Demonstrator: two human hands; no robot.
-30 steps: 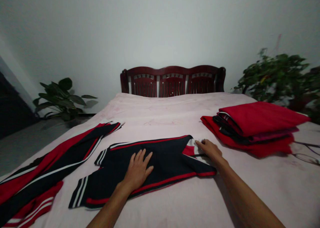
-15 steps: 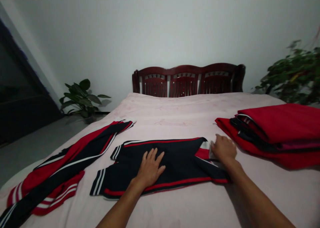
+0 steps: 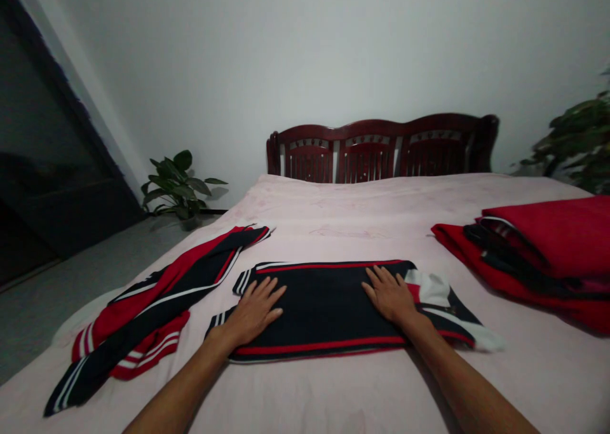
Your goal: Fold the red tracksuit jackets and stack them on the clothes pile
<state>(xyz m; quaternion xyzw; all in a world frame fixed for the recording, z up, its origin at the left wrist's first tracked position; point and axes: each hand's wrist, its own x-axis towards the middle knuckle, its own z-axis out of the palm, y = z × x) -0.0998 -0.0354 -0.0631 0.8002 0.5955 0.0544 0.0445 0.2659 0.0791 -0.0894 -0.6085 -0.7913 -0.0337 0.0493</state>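
Inspection note: left hand (image 3: 255, 312) and right hand (image 3: 391, 295) lay flat on a folded black-and-red track garment (image 3: 328, 307), centred on a pale pink bedspread (image 3: 362, 389).
Left to right: a loose black-and-red striped garment (image 3: 143, 313) lay bunched apart from the hands; the fingers of both hands were spread wide, pressing down and gripping nothing; a white-and-red garment end (image 3: 431, 288) extended past the right hand; a stack of folded red clothing (image 3: 538, 256) sat at far right. The fabric was judged light, soft and limp; the folded edges offered the best hold.
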